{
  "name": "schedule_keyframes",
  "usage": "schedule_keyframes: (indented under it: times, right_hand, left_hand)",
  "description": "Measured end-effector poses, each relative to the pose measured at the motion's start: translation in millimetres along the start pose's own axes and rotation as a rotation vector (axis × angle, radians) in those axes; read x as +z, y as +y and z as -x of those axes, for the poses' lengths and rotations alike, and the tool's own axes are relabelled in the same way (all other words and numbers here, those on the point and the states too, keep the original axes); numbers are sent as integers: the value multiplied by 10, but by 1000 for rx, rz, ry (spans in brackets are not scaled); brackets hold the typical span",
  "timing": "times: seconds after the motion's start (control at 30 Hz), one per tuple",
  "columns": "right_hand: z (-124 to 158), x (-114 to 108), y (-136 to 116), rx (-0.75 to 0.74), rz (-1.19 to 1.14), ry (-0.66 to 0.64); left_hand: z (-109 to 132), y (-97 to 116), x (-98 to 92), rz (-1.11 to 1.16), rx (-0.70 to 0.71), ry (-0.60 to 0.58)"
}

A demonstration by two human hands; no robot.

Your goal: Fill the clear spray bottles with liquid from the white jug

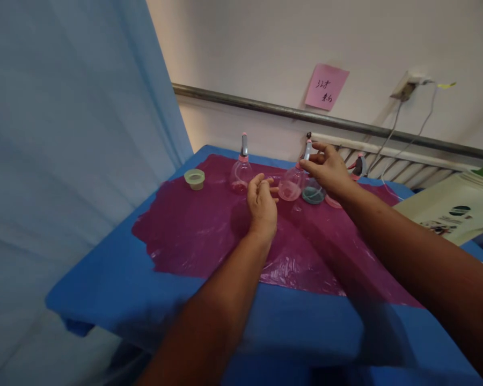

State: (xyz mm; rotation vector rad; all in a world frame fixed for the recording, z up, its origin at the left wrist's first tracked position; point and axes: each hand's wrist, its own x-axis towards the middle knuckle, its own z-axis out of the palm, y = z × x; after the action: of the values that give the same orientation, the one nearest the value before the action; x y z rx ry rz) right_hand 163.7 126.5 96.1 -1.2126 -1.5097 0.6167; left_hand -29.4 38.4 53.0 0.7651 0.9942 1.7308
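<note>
Nearest my view, the blue table cover lay under a crumpled purple sheet. Over that sheet I had the left hand turned palm up, its fingers loosely curled and holding nothing, the tips just beside the spray bottle with pink liquid. That bottle was on the sheet, between the two hands; my right hand had its thumb and fingers narrowed around the bottle's grey spray head. Just to its right I saw a bottle with teal liquid, partly hidden, and to its left another spray bottle stood upright. A small pale tub sat farther left. A cream jug leaned in at right. Behind, a metal rail crossed the wall below a pink note.
</note>
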Motion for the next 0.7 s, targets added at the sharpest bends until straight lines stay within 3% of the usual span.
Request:
schedule_keyframes:
  times: [0.2,0.37,0.53,0.6,0.7]
  right_hand:
    - [-181,183,233,47,74,-10]
    - [-173,141,217,40,121,15]
    - [-75,79,-36,-202,342,216]
    - [-57,160,-148,-295,349,179]
    - [-81,399,-267,-330,309,17]
  left_hand:
    - [-28,65,-17,11,-21,17]
    - [-18,77,-3,39,-30,22]
    - [21,29,43,71,-60,25]
    - [25,-7,54,75,-65,34]
    - [11,-52,51,68,-66,56]
